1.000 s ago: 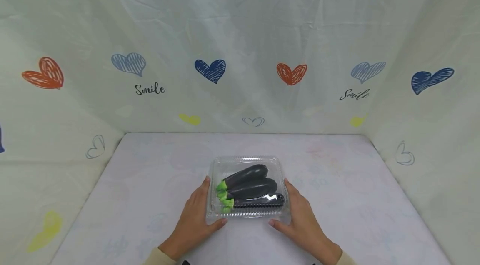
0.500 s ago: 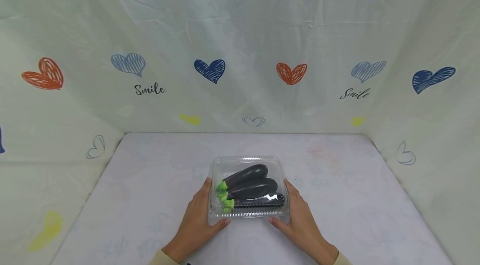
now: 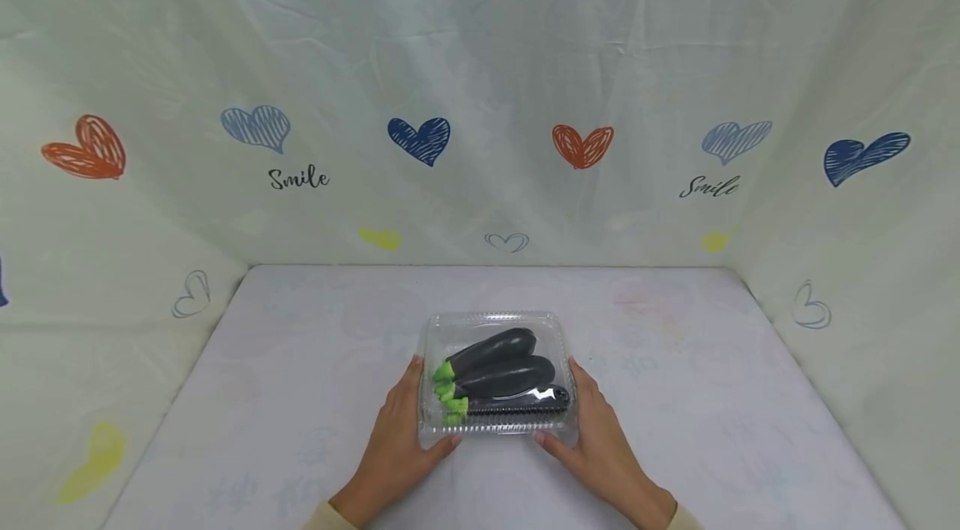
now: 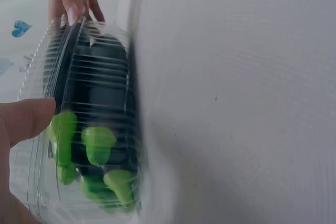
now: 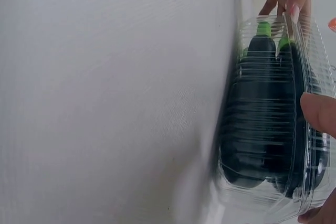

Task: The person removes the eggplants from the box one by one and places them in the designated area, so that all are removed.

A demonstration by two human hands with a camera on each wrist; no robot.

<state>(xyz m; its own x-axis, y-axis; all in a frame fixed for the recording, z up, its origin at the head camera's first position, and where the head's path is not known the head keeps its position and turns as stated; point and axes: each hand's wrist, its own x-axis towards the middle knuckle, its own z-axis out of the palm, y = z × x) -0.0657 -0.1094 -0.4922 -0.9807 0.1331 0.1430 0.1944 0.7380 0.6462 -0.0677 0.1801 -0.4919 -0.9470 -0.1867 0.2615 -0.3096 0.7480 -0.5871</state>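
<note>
A clear plastic clamshell container (image 3: 498, 430) with its lid down sits on the table near the front middle. Inside lie several dark eggplants (image 3: 506, 377), their green stem ends toward the left. My left hand (image 3: 397, 438) grips the container's left side, thumb at the front corner and fingers along the side wall. On the opposite side my right hand (image 3: 603, 447) holds it in a mirrored way. Both wrist views show a thumb against the seam of lid and base: the left thumb (image 4: 29, 116) and the right thumb (image 5: 319, 113). The other fingers are mostly hidden there.
A pale cloth covers the table (image 3: 675, 380) beneath the container. Behind and at both sides hangs a white curtain (image 3: 502, 38) printed with hearts and the word "Smile", meeting the table along its back and side edges.
My left hand has shifted slightly to the right, and both hands sit a little closer in at the container's front corners. The container and eggplants stay almost where they were.
</note>
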